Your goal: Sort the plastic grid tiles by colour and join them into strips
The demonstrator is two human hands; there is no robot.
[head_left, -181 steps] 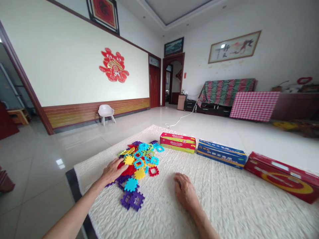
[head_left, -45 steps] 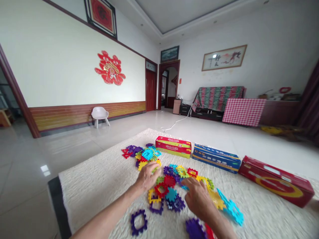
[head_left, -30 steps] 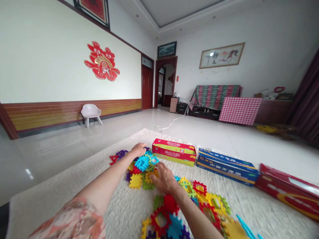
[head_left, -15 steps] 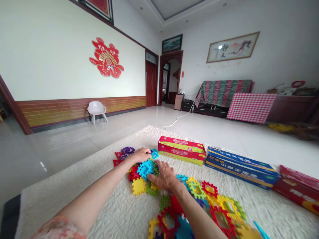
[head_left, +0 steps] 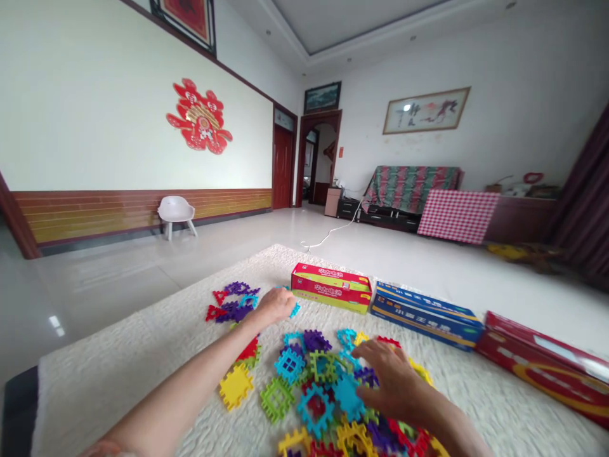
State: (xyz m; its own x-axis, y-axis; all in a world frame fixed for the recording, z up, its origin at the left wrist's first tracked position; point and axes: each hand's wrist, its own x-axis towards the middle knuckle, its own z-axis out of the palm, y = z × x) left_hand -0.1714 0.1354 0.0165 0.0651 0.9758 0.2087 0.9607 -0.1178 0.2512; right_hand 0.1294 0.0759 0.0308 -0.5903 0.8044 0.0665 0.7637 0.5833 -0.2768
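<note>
My left hand (head_left: 277, 305) is closed around a light-blue interlocking plastic tile (head_left: 295, 310); only its notched edge shows beyond the fingers. Over the right side of a loose pile, my right hand (head_left: 391, 373) is spread with thumb and fingers apart, and I see nothing held in it. Near its thumb lies a solid blue tile (head_left: 348, 395). The pile also has a green window tile (head_left: 277, 399), a blue window tile (head_left: 289, 364) and a yellow frame tile (head_left: 356, 437). A solid yellow tile (head_left: 236, 386) lies apart, below my left forearm.
Purple tiles (head_left: 236, 311) and red ones sit left of my left hand on the cream quilted mat (head_left: 157, 362). Along the far edge stand a red-and-yellow box (head_left: 330, 291), a blue box (head_left: 425, 317) and a dark-red box (head_left: 542, 362). A white chair (head_left: 176, 211) stands by the wall.
My right hand has moved right, away from the left hand, to the larger pile. Tiles that lay under both hands now lie in that pile. The view has shifted slightly.
</note>
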